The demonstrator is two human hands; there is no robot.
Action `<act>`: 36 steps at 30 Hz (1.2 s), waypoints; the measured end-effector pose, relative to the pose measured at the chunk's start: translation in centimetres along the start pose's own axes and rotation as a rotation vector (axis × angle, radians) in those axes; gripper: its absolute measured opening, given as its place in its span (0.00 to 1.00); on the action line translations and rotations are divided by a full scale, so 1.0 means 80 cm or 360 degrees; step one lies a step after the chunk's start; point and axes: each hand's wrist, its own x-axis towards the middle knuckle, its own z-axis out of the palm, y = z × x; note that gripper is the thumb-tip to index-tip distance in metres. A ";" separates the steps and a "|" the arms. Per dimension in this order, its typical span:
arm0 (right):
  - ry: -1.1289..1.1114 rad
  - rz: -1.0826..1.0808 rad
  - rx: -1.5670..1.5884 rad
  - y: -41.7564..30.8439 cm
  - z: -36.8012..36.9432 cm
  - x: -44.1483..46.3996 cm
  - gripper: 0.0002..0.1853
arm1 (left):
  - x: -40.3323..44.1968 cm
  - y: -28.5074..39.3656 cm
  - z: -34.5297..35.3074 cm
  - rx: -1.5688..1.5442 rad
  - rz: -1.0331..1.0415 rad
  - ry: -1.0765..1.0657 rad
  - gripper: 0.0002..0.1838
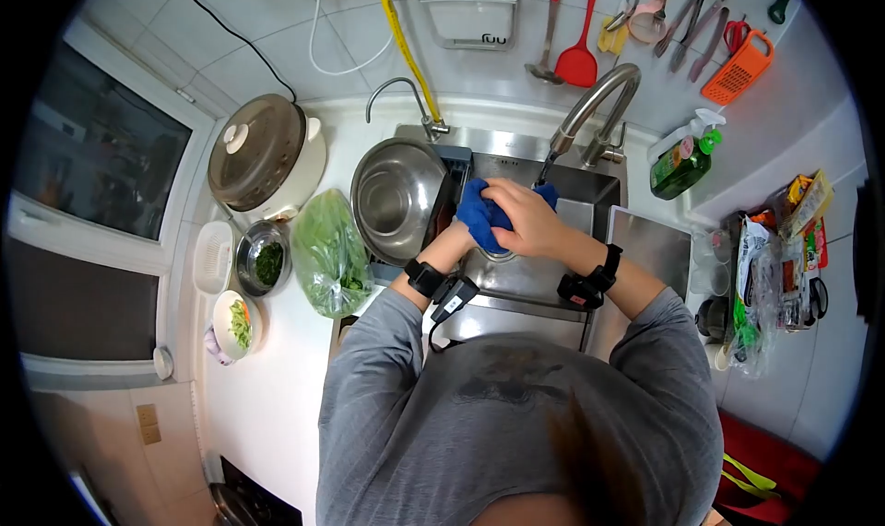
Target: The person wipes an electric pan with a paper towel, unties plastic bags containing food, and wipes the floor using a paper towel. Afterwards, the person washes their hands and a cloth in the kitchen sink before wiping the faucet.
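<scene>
Over the stainless steel sink (pixel 576 194), both hands grip a bunched blue cloth (pixel 475 214). My right hand (pixel 527 214) is closed over the top of the cloth, its fingers wrapped round it. My left hand (pixel 454 240) holds the cloth from the left; its fingers are mostly hidden under the fabric. Right above the hands is the curved faucet (pixel 595 97), and what looks like a thin stream of water runs from its spout to the cloth. A steel bowl (pixel 396 199) leans tilted at the sink's left side.
Left on the white counter (pixel 263 415) are a green plastic bag of vegetables (pixel 330 254), a bowl of chopped greens (pixel 267 263), a white bowl (pixel 240 328) and a lidded cooker (pixel 263 153). Right stand a green bottle (pixel 682 166) and packets (pixel 779 259). Utensils hang behind.
</scene>
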 end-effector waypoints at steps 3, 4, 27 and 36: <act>0.0168 0.0005 -0.0094 0.004 0.006 -0.006 0.20 | 0.011 0.034 -0.003 -0.2257 -0.1301 0.0551 0.24; 0.0053 0.0072 -0.0056 0.005 0.003 -0.006 0.18 | 0.005 0.032 -0.003 -0.2290 -0.1356 0.0488 0.22; 0.0113 0.0698 0.0090 -0.006 -0.148 -0.012 0.15 | 0.007 0.106 -0.086 -0.0005 -0.0819 -0.0035 0.10; 0.0321 0.0675 0.0161 -0.033 -0.195 -0.030 0.17 | 0.083 0.179 -0.112 0.0647 -0.0350 -0.0069 0.09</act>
